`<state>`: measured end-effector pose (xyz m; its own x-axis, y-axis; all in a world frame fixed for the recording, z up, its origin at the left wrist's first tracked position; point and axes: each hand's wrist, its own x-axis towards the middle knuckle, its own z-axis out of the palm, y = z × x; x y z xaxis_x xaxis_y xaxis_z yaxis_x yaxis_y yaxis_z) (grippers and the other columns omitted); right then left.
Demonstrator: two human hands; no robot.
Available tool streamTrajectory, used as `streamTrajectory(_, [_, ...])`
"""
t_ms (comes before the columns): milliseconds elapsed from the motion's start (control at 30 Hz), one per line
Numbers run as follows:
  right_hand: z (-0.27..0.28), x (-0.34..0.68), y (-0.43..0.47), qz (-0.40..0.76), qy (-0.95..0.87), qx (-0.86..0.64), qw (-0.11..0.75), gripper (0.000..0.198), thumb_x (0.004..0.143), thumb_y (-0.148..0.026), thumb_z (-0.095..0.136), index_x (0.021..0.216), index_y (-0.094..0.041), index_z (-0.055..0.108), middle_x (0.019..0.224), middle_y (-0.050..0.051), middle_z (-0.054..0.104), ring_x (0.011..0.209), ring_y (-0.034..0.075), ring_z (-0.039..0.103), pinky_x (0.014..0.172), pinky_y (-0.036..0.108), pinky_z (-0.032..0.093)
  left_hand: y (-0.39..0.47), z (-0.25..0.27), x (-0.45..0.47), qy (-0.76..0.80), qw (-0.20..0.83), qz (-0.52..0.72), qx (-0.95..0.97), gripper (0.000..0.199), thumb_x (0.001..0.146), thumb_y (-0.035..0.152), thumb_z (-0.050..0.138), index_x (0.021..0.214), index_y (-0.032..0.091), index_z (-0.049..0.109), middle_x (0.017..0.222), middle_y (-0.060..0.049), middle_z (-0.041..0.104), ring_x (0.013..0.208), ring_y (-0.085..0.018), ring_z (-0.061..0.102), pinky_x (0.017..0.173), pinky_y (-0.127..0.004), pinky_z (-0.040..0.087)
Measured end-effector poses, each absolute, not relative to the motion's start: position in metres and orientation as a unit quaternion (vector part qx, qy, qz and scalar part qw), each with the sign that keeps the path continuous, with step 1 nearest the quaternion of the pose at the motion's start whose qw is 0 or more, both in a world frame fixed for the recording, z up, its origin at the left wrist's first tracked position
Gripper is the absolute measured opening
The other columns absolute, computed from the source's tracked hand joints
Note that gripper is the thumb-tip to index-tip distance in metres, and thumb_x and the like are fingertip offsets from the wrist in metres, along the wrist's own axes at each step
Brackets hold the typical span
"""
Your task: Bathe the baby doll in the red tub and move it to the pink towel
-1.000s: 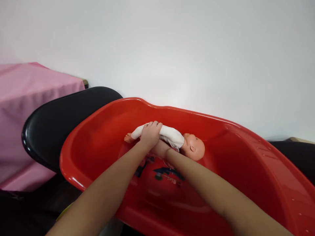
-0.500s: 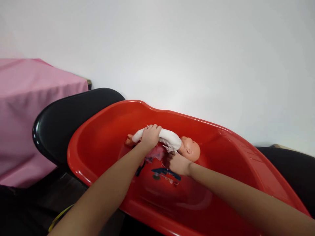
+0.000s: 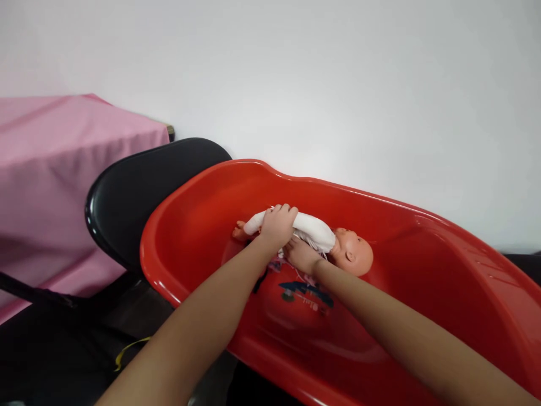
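A baby doll [image 3: 333,243] in white clothes lies on its side in a red plastic baby tub [image 3: 203,186], head to the right. My left hand [image 3: 276,225] is wrapped over the doll's legs and hips. My right hand [image 3: 301,255] presses against the doll's body from the near side, at the torso, with its fingers partly hidden under the white cloth. A printed picture [image 3: 306,294] shows on the tub's floor in front of the doll.
A black chair seat [image 3: 139,192] lies under the tub's left end. A table under a pink cloth [image 3: 54,169] stands at the left. A white wall runs behind. A thin yellow cord [image 3: 129,347] lies on the dark floor below.
My right hand moved from near the doll's neck back in against its torso. My left hand kept its hold on the legs. The view shifted, so everything sits further right.
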<state>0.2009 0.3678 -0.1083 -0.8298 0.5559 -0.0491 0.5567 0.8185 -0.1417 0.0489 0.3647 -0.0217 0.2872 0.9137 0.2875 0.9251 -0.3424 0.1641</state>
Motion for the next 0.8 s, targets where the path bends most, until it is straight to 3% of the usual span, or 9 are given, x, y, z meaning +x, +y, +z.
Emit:
streamTrajectory(100, [-0.116, 0.248, 0.352, 0.095, 0.948, 0.287, 0.098, 0.042, 0.09, -0.001, 0.049, 0.127, 0.001, 0.068, 0.133, 0.028, 0.064, 0.139, 0.038, 0.05, 0.124, 0.055, 0.026, 0.36, -0.017, 0.049, -0.573, 0.007, -0.155, -0.805, 0.023, 0.099, 0.013, 0.041, 0.111, 0.018, 0.06, 0.121, -0.012, 0.064, 0.111, -0.029, 0.057, 0.093, -0.046, 0.044])
streamTrajectory(233, [-0.109, 0.3, 0.322, 0.162, 0.938, 0.266, 0.151, 0.037, 0.089, -0.002, 0.053, 0.12, -0.005, 0.074, 0.125, 0.024, 0.07, 0.133, 0.036, 0.057, 0.12, 0.056, 0.033, 0.356, -0.014, 0.049, -0.568, 0.005, -0.153, -0.809, 0.024, 0.1, 0.015, 0.04, 0.113, 0.018, 0.06, 0.12, -0.013, 0.065, 0.111, -0.03, 0.058, 0.094, -0.047, 0.045])
streamTrajectory(367, [-0.07, 0.314, 0.303, 0.139, 0.955, 0.228, 0.128, 0.032, 0.097, -0.006, 0.051, 0.119, -0.01, 0.075, 0.121, 0.018, 0.072, 0.129, 0.029, 0.06, 0.118, 0.049, 0.039, 0.354, -0.016, 0.047, -0.564, 0.009, -0.163, -0.809, 0.025, 0.1, 0.015, 0.04, 0.112, 0.017, 0.061, 0.118, -0.012, 0.066, 0.11, -0.03, 0.059, 0.092, -0.046, 0.046])
streamTrajectory(500, [-0.026, 0.319, 0.302, 0.113, 0.966, 0.224, 0.064, 0.034, 0.103, -0.012, 0.047, 0.127, -0.014, 0.07, 0.138, 0.014, 0.065, 0.144, 0.026, 0.046, 0.123, 0.048, 0.033, 0.352, -0.016, 0.044, -0.562, 0.019, -0.154, -0.813, 0.022, 0.097, 0.014, 0.043, 0.11, 0.017, 0.062, 0.116, -0.013, 0.066, 0.109, -0.03, 0.06, 0.093, -0.046, 0.045])
streamTrajectory(667, [-0.013, 0.34, 0.292, 0.029, 0.945, 0.314, 0.082, 0.043, 0.099, -0.009, 0.047, 0.136, -0.019, 0.066, 0.152, 0.014, 0.054, 0.145, 0.027, 0.044, 0.119, 0.049, 0.039, 0.345, -0.014, 0.044, -0.559, 0.046, -0.127, -0.818, 0.023, 0.094, 0.012, 0.046, 0.11, 0.014, 0.062, 0.115, -0.016, 0.065, 0.111, -0.032, 0.058, 0.092, -0.05, 0.044])
streamTrajectory(733, [-0.017, 0.348, 0.279, -0.044, 0.931, 0.353, 0.075, 0.038, 0.095, -0.01, 0.052, 0.125, -0.02, 0.073, 0.141, 0.013, 0.063, 0.137, 0.027, 0.052, 0.116, 0.045, 0.041, 0.341, -0.016, 0.045, -0.554, 0.05, -0.127, -0.821, 0.025, 0.095, 0.013, 0.044, 0.112, 0.014, 0.063, 0.115, -0.017, 0.065, 0.11, -0.033, 0.058, 0.093, -0.051, 0.045])
streamTrajectory(800, [-0.019, 0.353, 0.264, -0.101, 0.91, 0.4, 0.045, 0.028, 0.089, -0.012, 0.058, 0.103, -0.022, 0.08, 0.115, 0.01, 0.075, 0.116, 0.025, 0.065, 0.109, 0.038, 0.047, 0.339, -0.021, 0.046, -0.552, 0.043, -0.127, -0.823, 0.027, 0.096, 0.014, 0.043, 0.114, 0.013, 0.063, 0.116, -0.018, 0.066, 0.11, -0.033, 0.059, 0.093, -0.051, 0.045])
